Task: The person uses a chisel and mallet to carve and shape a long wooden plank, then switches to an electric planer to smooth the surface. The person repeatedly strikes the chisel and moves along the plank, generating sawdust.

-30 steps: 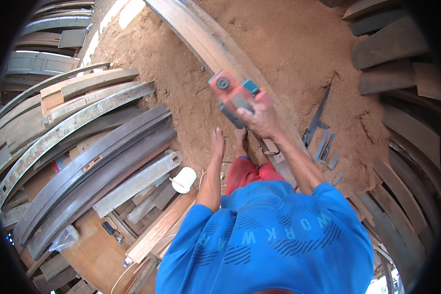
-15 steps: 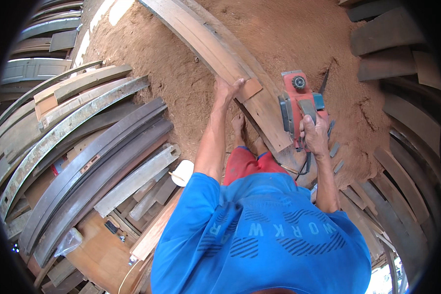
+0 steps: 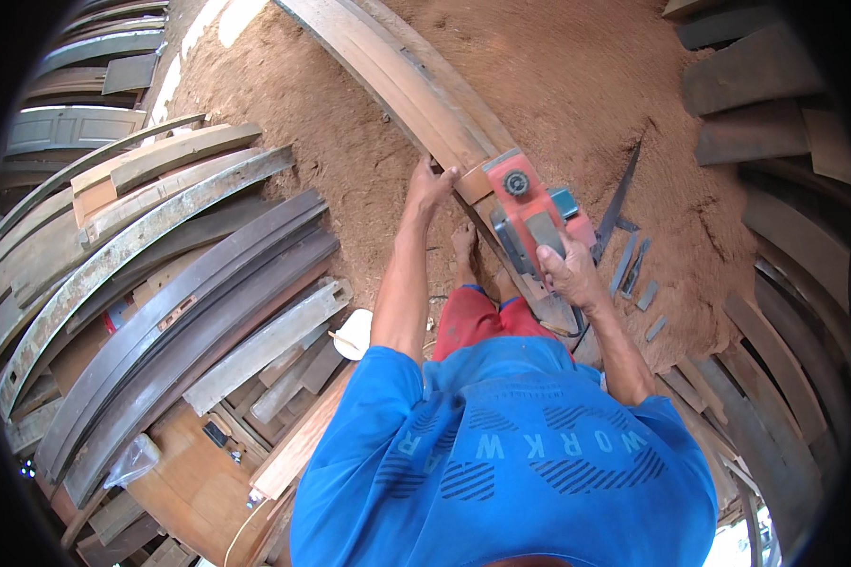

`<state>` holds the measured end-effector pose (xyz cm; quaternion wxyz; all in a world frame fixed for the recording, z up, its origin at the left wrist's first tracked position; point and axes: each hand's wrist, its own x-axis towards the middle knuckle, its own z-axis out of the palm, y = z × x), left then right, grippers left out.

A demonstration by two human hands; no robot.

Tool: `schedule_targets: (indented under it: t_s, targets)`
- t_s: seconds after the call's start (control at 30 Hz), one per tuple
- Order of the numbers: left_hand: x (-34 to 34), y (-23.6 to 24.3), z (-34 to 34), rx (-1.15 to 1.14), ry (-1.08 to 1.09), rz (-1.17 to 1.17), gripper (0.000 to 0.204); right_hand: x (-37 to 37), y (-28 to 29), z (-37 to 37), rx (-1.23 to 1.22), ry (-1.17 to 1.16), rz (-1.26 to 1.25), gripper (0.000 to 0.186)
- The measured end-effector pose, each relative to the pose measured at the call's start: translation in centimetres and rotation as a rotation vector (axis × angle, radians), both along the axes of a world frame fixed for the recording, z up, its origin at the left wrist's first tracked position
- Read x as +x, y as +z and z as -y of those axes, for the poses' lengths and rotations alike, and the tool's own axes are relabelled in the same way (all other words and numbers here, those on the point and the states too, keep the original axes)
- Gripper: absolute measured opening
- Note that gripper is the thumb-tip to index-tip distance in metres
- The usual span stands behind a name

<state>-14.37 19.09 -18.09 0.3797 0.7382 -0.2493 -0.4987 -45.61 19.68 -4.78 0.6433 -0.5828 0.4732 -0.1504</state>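
Note:
My right hand [image 3: 574, 272] is wrapped round the grey rear grip of a red electric planer [image 3: 531, 201] with a black front knob. The planer lies over the near end of a long wooden board [image 3: 416, 94], covering part of it. My left hand [image 3: 432, 181] grips the board's left edge, just left of the planer's nose, with the fingertips partly hidden. A thin lighter wood piece [image 3: 475, 185] shows on the board between the hand and the planer. Beneath the board, the support is mostly hidden.
Right of the planer, a dark saw-like blade [image 3: 620, 200] and several narrow chisel-like tools [image 3: 624, 263] lie on sawdust-covered ground [image 3: 577, 76]. Stacked timber [image 3: 189, 312] fills the left side, with more planks [image 3: 766, 142] along the right. A white container [image 3: 354, 335] stands near my left elbow.
My right hand has brought the planer leftward from beside the board onto its near end. My left hand still holds the edge, its grip slightly shifted. The tools on the right are now uncovered.

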Motion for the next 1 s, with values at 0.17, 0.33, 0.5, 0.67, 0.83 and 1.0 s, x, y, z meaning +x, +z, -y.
schedule_targets:
  t_s: [0.17, 0.33, 0.5, 0.67, 0.83, 1.0]
  targets:
    - [0.5, -1.2, -7.3, 0.082, 0.469, -0.243, 0.063, 1.9, 0.0, -0.7, -0.191, 0.165, -0.078, 0.073]
    - [-0.4, -6.4, -18.0, 0.213, 0.345, -0.170, 0.062, 6.5, -0.8, 2.0, -0.112, 0.177, -0.103, 0.074]
    - [-3.9, -6.9, -21.2, 0.281, 0.051, 0.114, 0.055, 11.2, -1.1, 5.9, -0.234, 0.145, -0.061, 0.057]
    - [-6.2, -4.6, -21.7, 0.330, -0.017, 0.082, 0.057, 9.0, 1.5, 4.0, -0.127, 0.221, -0.110, 0.060]
    - [-6.9, -6.3, -25.1, 0.429, 0.000, 0.035, 0.058, 4.5, -0.5, -1.1, -0.068, 0.233, -0.056, 0.074]
    - [-6.5, -6.2, -25.5, 0.431, -0.001, 0.061, 0.058, 8.7, -1.6, 0.6, -0.204, 0.203, -0.044, 0.075]
